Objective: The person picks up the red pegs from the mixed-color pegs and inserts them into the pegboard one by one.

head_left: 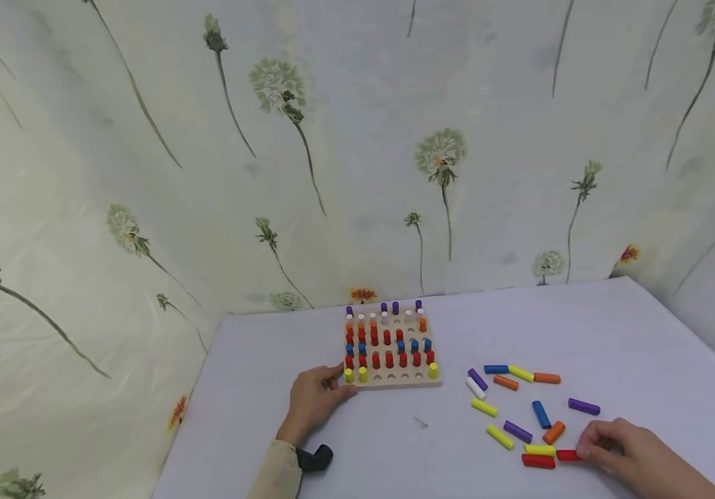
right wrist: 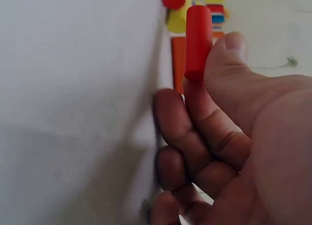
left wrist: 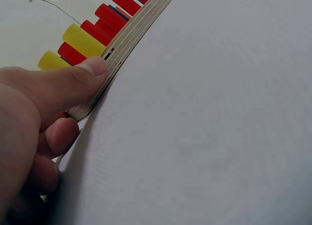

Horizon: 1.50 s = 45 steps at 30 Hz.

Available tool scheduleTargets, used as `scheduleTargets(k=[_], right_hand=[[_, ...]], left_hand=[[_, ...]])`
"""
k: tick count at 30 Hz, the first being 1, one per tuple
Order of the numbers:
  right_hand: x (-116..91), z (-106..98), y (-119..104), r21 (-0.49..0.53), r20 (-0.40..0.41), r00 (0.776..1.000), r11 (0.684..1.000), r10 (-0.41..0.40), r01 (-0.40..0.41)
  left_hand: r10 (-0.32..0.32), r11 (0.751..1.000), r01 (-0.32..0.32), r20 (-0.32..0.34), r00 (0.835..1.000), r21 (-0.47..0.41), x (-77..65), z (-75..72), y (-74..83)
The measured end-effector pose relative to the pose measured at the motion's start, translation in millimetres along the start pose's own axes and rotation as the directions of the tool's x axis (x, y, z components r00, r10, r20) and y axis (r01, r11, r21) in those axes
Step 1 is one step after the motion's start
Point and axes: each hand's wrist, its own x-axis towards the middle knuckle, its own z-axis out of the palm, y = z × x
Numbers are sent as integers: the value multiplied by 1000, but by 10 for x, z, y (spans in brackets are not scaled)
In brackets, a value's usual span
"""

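A wooden pegboard (head_left: 395, 382) stands at the back middle of the table, with rows of coloured pegs upright in its holes. My left hand (head_left: 315, 402) grips its near left corner; the left wrist view has the thumb (left wrist: 85, 73) on the board's edge beside a yellow peg (left wrist: 83, 39). Off to the right, my right hand (head_left: 622, 450) pinches a red peg (right wrist: 199, 42) between thumb and fingertips. Next to that peg lie a yellow peg (head_left: 540, 450) and another red peg (head_left: 538, 461). The board's front row has yellow pegs at its ends and bare holes between.
Several loose pegs lie scattered on the white tabletop (head_left: 258, 353), among them a blue peg (head_left: 541, 414), a white peg (head_left: 475, 388), a purple peg (head_left: 584, 406) and an orange peg (head_left: 553, 433). A flower-printed curtain (head_left: 357, 138) hangs behind the table.
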Motion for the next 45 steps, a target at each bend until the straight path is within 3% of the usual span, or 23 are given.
scheduleTargets(k=[2,7,12,16,20,26,29,33,39,45], right_hand=[[-6,-7,-3,57,-7,998,997,55,-54],[-23,-35,-5,133,-64,994,988,87,-78],[-12,-89,-11,110,-179,982,993,58,-38],[8,-133,-27,59,-299,954,998,20,-3],[27,-194,-94,-5,-420,907,1000,-19,19],[55,-291,-246,-98,-608,787,993,-106,58],[131,-342,-326,-130,-639,754,987,-153,90],[294,-418,-438,-137,-625,759,983,-180,121],[514,-512,-583,-158,-573,790,975,-219,155],[682,-612,-781,-158,-554,790,965,-262,209]], left_hand=[[7,1000,-7,4,1000,1,10,2,13],[17,1000,-17,10,1000,14,36,1,26],[17,1000,-17,0,1000,3,52,-24,39],[8,1000,-8,-5,1000,-4,51,-43,50],[-11,1000,11,-6,1000,-3,51,-54,52],[-13,1000,13,-5,1000,5,30,-50,36],[-10,1000,10,-14,1000,13,11,-38,6],[-14,1000,14,-23,1000,5,-3,-16,-23],[-3,1000,2,-19,1000,-17,-8,9,-32],[12,1000,-12,-10,1000,-14,3,7,-17]])
